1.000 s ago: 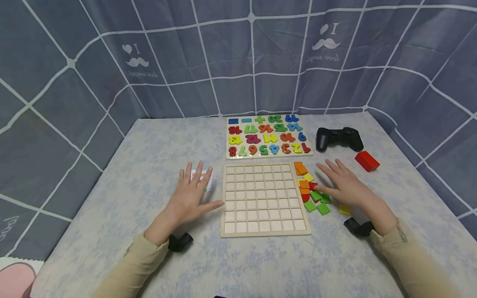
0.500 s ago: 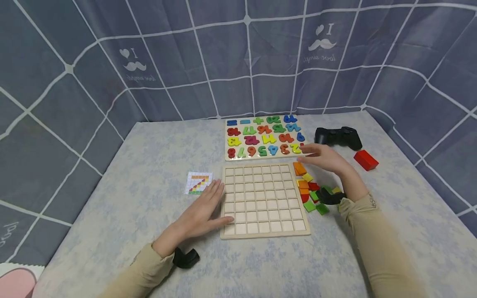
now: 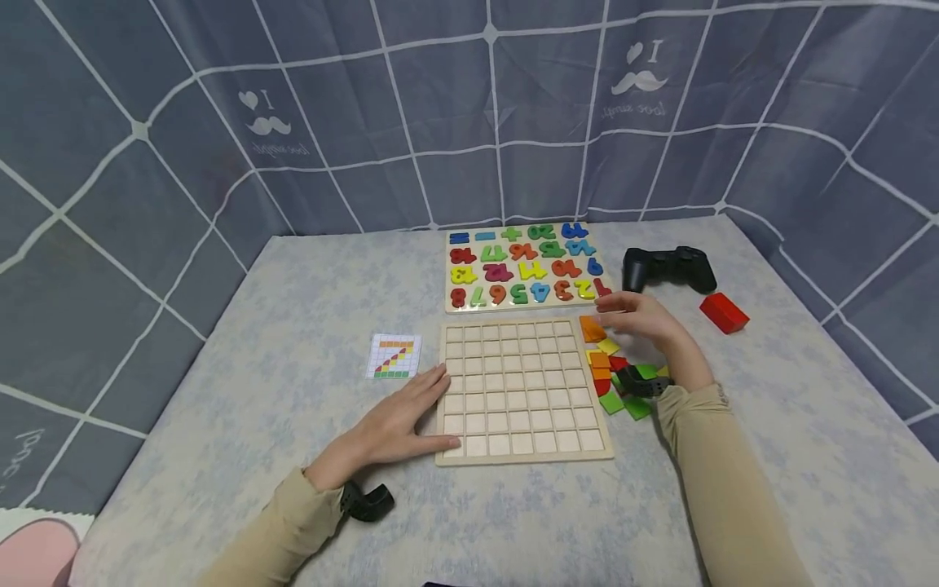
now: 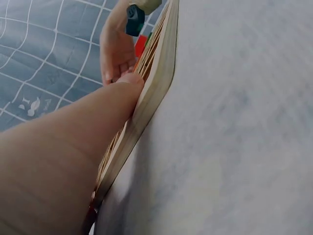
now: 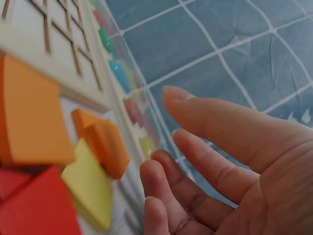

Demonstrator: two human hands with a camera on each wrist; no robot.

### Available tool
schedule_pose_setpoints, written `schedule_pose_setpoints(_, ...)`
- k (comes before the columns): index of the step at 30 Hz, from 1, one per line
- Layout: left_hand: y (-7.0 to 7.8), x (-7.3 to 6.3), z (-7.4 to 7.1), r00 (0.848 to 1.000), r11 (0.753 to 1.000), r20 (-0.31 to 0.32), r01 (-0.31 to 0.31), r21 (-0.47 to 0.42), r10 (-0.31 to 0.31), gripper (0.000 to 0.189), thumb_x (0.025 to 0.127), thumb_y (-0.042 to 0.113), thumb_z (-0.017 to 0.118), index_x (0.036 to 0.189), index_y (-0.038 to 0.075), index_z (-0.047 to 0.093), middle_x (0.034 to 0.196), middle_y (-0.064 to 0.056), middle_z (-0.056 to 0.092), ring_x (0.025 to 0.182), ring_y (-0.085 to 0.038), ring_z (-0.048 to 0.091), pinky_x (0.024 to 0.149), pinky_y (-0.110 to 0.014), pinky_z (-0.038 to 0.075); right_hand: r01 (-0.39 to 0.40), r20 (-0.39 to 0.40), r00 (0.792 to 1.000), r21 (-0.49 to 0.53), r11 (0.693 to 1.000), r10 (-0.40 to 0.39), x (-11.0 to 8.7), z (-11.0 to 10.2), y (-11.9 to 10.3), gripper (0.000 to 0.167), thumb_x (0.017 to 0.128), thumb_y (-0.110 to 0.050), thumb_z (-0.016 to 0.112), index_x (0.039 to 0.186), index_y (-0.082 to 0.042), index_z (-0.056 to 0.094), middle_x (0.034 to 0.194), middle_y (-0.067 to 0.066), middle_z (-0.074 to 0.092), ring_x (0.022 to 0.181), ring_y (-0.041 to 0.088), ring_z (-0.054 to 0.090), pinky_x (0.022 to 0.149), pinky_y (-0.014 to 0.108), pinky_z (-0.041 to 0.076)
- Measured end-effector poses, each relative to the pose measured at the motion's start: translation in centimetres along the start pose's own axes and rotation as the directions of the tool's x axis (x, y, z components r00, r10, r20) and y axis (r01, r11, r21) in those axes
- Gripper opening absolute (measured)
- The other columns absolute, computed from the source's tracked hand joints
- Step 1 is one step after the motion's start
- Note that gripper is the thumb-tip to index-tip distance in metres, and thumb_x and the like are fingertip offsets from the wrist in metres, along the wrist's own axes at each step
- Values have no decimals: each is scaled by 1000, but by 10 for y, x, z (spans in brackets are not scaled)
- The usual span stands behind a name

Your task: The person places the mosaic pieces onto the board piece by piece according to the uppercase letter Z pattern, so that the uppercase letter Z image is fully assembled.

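Note:
My left hand (image 3: 396,424) rests on the left edge of a wooden grid board (image 3: 524,460), its fingers straight. In the left wrist view, the thumb (image 4: 128,90) lies against the board's rim. My right hand (image 3: 645,318) hovers by the board's far right corner, over orange tiles (image 3: 589,330). Nothing is between its loosely bent fingers (image 5: 210,115) in the right wrist view. Beside the board lies a pile of coloured tiles, with yellow tiles (image 5: 88,183), red tiles (image 5: 39,205) and green tiles (image 3: 611,402); the right wrist strap hides part of it.
Left of the grid board lies a small card (image 3: 394,356) printed with a coloured zigzag pattern. A number puzzle board (image 3: 528,307) sits behind it. A black game controller (image 3: 671,269) and a red block (image 3: 725,313) are at the back right. A curtain (image 3: 440,106) surrounds the table.
My left hand has moved from over the card onto the grid board's left edge, uncovering the card. My right hand has swung left and forward from beside the pile to the orange tiles.

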State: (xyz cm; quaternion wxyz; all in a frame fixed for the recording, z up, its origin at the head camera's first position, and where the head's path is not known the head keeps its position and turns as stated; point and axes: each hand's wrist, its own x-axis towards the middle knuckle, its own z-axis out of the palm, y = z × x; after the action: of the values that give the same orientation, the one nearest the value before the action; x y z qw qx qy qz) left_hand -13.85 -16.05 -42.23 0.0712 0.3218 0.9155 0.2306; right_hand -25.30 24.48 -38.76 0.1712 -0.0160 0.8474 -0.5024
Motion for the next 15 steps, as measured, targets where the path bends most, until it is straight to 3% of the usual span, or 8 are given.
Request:
schedule_pose_setpoints(4, 0, -1, 1, 1000, 1000, -7, 2, 6, -2, 90, 86, 62, 54, 149, 5, 23, 156, -7, 14, 142, -20, 12, 114, -40, 19, -17, 20, 1000, 7, 1000, 16, 4, 1, 7, 60, 87, -27, 69, 135, 0, 45, 134, 22, 46, 116, 34, 43, 102, 49, 33)
schedule_pose_setpoints(9, 0, 0, 3, 1000, 1000, -17, -8, 29, 9, 89, 87, 62, 51, 148, 4, 24, 156, -8, 14, 142, -20, 12, 114, -39, 19, 34, 42, 999, -2, 999, -34, 5, 1, 12, 53, 87, -19, 69, 130, 5, 48, 129, 25, 50, 116, 35, 44, 107, 53, 25)
schedule_pose_setpoints(15, 1, -1, 3, 1000, 999, -20, -17, 36, 18, 87, 88, 61, 52, 148, 4, 24, 156, -10, 14, 142, -22, 12, 114, -38, 18, 54, 42, 998, -31, 998, -53, 7, 3, 14, 48, 85, -12, 70, 125, 8, 52, 122, 25, 55, 106, 31, 51, 104, 48, 32)
